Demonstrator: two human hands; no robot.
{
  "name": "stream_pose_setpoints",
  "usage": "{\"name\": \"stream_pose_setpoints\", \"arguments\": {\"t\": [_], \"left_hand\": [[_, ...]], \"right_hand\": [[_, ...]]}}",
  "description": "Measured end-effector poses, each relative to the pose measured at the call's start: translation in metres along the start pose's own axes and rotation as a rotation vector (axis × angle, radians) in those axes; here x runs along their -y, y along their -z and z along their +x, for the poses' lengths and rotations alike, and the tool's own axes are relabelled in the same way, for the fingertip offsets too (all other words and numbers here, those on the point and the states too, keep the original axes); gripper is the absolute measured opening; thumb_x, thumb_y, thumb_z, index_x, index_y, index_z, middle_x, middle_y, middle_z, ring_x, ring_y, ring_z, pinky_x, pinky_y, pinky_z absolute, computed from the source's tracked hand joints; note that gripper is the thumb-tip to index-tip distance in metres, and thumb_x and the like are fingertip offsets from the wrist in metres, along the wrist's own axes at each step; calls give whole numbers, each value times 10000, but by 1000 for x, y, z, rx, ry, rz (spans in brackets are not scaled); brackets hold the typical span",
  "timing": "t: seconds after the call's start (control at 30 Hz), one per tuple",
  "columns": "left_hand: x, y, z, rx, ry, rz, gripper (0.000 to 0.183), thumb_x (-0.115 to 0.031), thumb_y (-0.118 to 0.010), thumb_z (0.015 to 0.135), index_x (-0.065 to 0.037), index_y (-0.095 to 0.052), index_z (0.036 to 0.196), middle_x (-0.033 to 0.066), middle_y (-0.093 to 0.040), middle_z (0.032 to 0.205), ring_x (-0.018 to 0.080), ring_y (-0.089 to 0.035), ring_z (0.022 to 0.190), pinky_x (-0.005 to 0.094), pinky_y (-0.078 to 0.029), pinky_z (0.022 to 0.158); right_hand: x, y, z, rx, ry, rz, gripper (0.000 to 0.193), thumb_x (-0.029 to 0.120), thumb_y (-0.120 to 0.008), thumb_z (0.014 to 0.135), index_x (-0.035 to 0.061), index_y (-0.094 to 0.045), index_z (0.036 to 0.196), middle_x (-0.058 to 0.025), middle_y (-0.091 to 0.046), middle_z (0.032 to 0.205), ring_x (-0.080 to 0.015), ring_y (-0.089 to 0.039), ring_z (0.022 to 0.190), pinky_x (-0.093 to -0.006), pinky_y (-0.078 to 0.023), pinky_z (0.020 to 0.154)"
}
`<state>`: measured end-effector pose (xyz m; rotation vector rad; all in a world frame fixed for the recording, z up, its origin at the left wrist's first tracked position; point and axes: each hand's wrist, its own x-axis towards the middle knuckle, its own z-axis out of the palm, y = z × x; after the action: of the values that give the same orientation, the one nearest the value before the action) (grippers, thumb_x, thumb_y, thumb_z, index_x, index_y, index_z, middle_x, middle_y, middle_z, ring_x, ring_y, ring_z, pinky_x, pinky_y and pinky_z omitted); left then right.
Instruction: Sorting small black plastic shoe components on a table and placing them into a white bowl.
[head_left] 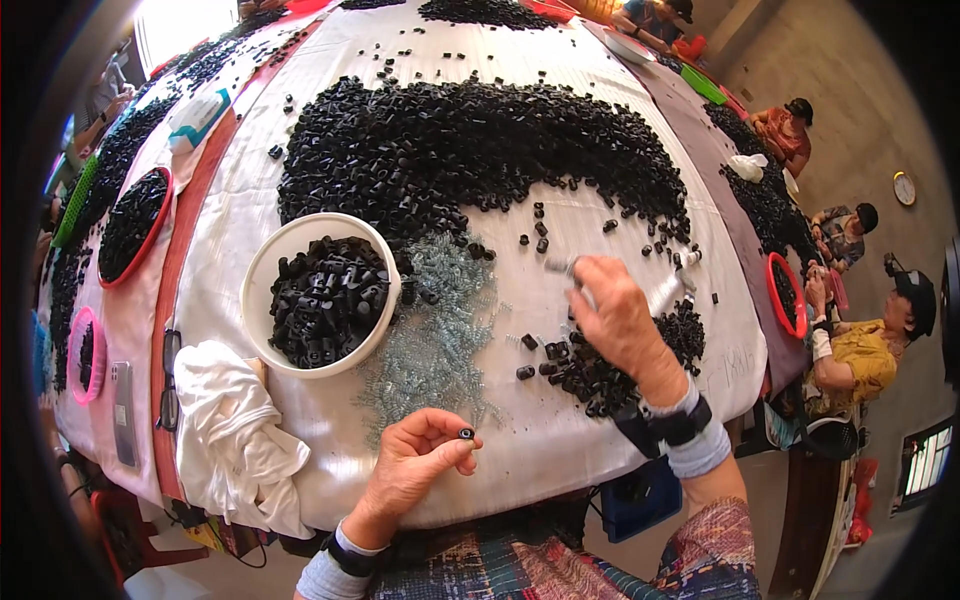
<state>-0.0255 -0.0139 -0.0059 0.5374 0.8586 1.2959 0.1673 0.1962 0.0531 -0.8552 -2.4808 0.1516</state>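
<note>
Pale cloth covers the worktable (240,205), and a wall clock (904,188) hangs at 2 o'clock, above a seated co-worker in yellow (862,358). Directions are taken from the middle of the view. Left hand (415,465): at between 6 and 7 o'clock, near the table's close edge; forearm enters from 7 o'clock and points toward 1; thumb and index finger pinch a small black part (466,434) at their tips, a paler ring showing on its face, with the other fingers curled in. Right hand (622,315): at 3 o'clock, back of the hand upward, forearm pointing toward 11, fingers bent and directed toward 10. A blurred grey-dark shape shows at its fingertips; whether it is gripped cannot be determined. Both wrists carry dark straps over pale cuffs. A large heap of black parts (480,140) lies at 12 o'clock; a smaller pile of black parts (585,385) lies between 4 and 5, partly hidden by the right hand and wrist. At 9 o'clock stands a white bowl (254,290) filled with like parts, a spread of clear springs (435,320) just beside it toward its 3 to 4 o'clock. Crumpled white fabric (230,430) lies at 8.
</note>
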Motion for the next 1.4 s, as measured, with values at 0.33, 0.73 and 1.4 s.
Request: {"name": "stream_pose_setpoints", "arguments": {"t": [0.33, 0.73, 1.4], "left_hand": [[-6, 3, 1, 40, 110, -43, 145, -23, -613, 860, 5, -573, 997, 99, -653, 927, 136, -619, 753, 269, -519, 709], [-9, 4, 0, 25, 175, -155, 150, -4, -605, 851, 3, -570, 997, 145, -639, 951, 184, -631, 816, 295, -530, 725], [0, 1, 5, 41, 22, -2, 134, -42, -611, 863, -14, -578, 991, 75, -650, 911, 115, -605, 734, 252, -504, 704]], "right_hand": [[-34, -43, 110, -5, 52, -87, 307, 155, -583, 835, 24, -559, 1112, -146, -524, 1221, -321, -485, 1134, -391, -388, 973], [-45, -113, 134, 64, 79, -217, 399, 321, -621, 806, 173, -541, 1168, -34, -465, 1292, -317, -430, 1157, -500, -434, 842], [21, -26, -36, 207, 115, -70, 324, 222, -641, 791, 68, -579, 1069, -87, -514, 1272, -309, -442, 1185, -417, -385, 932]]}}
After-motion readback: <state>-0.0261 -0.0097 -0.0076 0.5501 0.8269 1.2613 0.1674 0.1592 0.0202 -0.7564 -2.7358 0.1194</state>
